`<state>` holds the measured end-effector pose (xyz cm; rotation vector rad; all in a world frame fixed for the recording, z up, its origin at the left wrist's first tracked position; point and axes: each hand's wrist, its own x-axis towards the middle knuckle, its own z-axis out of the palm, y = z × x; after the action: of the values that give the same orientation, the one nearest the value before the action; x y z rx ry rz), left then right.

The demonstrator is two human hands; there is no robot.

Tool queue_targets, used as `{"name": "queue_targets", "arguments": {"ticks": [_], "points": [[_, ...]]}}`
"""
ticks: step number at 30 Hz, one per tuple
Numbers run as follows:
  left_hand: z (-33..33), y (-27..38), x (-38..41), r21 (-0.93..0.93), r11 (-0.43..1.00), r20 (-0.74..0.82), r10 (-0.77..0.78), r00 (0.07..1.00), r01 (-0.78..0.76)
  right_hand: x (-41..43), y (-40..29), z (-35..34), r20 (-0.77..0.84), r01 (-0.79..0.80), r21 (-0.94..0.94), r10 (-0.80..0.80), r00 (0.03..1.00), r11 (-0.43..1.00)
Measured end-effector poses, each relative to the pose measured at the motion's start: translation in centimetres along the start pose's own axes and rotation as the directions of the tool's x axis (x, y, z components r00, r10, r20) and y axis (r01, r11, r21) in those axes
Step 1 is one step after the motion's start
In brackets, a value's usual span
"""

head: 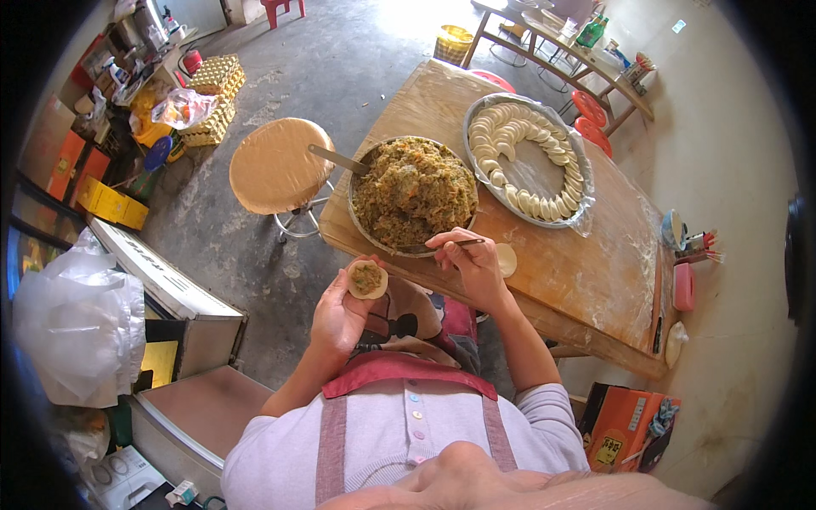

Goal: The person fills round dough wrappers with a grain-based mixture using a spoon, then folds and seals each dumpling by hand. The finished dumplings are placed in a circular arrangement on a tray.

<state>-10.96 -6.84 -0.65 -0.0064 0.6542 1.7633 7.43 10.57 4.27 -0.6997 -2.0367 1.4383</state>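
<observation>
In my left hand point(338, 312) lies a round dough wrapper point(382, 285), with a dab of minced filling point(366, 279) on its middle. My right hand point(468, 261) grips a thin utensil point(470, 242) at the near rim of a round metal basin point(354, 213); its far end is hard to make out. Chopped filling point(414, 185) is heaped in that basin, and a flat metal handle point(335, 157) sticks out at its left. Close by my right hand, a bare wrapper point(507, 260) rests on the wooden table point(574, 274). Folded dumplings point(497, 124) ring a round tray point(532, 167) lined with plastic film.
A round stool point(280, 166) stands left of the table. Egg trays point(217, 89) are stacked farther left. Flour marks the table's right part, beside a pink container point(684, 287) and a bowl point(672, 229). An orange box point(628, 421) sits below, at right.
</observation>
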Motion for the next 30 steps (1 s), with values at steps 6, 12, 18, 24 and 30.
{"name": "queue_targets", "arguments": {"ticks": [6, 12, 18, 24, 30], "points": [[-0.5, -1.0, 0.5, 0.029, 0.999, 0.025, -0.041, 0.999, 0.041, 0.5, 1.8, 0.0, -0.172, -0.064, 0.398, 0.142, 0.975, 0.915], [-1.0, -1.3, 0.7, 0.067, 0.995, 0.089, -0.083, 0.993, 0.077, 0.3, 1.0, 0.0, -0.225, -0.041, 0.431, 0.152, 0.962, 0.902], [2.0, -0.4, -0.1, 0.023, 0.999, 0.106, -0.037, 0.994, 0.034, -3.2, -2.1, 1.6, 0.100, 0.426, -0.055, -0.419, 0.902, 0.903], [3.1, 0.4, 0.3, -0.084, 0.996, 0.130, 0.000, 0.992, 0.011, -5.6, -0.8, 2.4, 0.367, 0.700, -0.390, -0.596, 0.714, 0.598], [3.3, -0.2, 0.6, -0.064, 0.998, 0.108, 0.034, 0.994, -0.027, -5.3, -2.0, 3.0, 0.285, 0.649, -0.383, -0.585, 0.760, 0.657]]}}
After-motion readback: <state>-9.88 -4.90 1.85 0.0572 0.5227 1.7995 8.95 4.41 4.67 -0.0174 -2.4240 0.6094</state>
